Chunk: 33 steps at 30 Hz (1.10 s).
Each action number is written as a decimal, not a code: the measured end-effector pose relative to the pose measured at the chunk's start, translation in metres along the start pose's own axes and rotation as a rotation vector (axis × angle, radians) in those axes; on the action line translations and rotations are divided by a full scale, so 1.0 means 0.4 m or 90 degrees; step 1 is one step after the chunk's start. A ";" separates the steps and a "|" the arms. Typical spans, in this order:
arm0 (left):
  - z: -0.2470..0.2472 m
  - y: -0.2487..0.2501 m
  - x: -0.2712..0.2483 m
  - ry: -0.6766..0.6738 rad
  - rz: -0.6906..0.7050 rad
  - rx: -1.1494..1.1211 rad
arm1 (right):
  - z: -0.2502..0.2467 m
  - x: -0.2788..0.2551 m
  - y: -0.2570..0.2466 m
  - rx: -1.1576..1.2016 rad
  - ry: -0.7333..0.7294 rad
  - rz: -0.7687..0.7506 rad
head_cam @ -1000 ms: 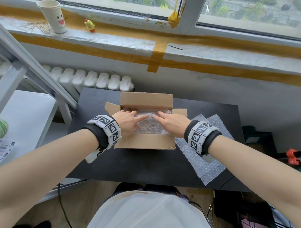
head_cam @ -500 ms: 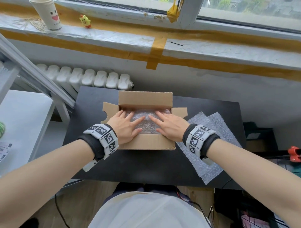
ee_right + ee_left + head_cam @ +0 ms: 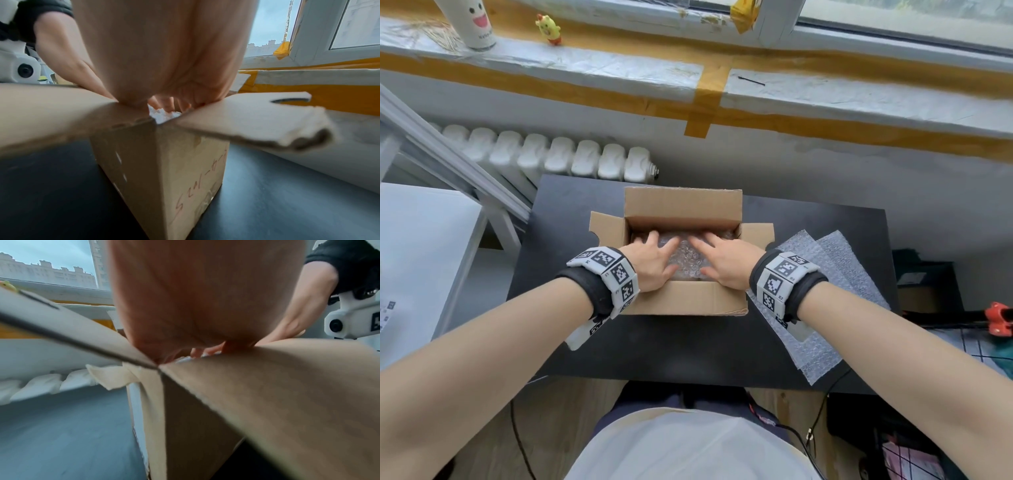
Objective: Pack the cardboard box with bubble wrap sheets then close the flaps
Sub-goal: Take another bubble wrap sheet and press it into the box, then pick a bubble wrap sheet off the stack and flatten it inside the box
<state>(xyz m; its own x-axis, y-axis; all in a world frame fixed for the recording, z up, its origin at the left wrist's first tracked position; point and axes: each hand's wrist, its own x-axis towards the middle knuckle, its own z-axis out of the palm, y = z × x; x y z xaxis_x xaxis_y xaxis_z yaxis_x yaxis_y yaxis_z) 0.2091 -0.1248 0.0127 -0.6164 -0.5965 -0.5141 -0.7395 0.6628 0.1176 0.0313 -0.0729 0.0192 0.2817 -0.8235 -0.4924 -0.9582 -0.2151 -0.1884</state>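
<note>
An open cardboard box (image 3: 685, 298) stands on the black table (image 3: 688, 346), all of its flaps spread outward. Clear bubble wrap (image 3: 686, 255) lies inside it. My left hand (image 3: 652, 262) and my right hand (image 3: 726, 260) both reach into the box, fingers straight and spread, pressing flat on the wrap. In the wrist views the palms (image 3: 185, 296) (image 3: 164, 48) fill the top and the box corner (image 3: 185, 418) (image 3: 164, 162) sits just below. A bit of white wrap (image 3: 162, 116) shows under the right fingers.
Spare bubble wrap sheets (image 3: 835, 284) lie on the table right of the box, under my right wrist. A white radiator (image 3: 551, 157) and the taped window sill (image 3: 705, 89) are behind. A white side table (image 3: 421, 257) stands to the left.
Both hands have slid a little deeper into the box, pressing the wrap down. The head view has tilted slightly downward.
</note>
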 end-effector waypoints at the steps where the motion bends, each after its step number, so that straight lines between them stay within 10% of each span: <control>1: -0.004 -0.003 -0.003 0.004 0.001 0.004 | -0.001 -0.002 0.004 -0.006 0.004 -0.008; 17: -0.046 -0.066 -0.052 0.081 0.122 0.329 | 0.011 -0.080 0.022 -0.234 0.123 -0.038; 33: -0.102 0.196 -0.054 0.317 0.247 -0.060 | 0.026 -0.286 0.091 0.067 0.279 0.176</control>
<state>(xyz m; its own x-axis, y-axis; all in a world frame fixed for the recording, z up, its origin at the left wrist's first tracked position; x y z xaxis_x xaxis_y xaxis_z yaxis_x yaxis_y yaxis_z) 0.1535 -0.0786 0.0674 -0.8791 -0.4754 0.0339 -0.4445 0.8435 0.3016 -0.0354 0.0188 0.0596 -0.0502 -0.9892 -0.1379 -0.9774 0.0770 -0.1969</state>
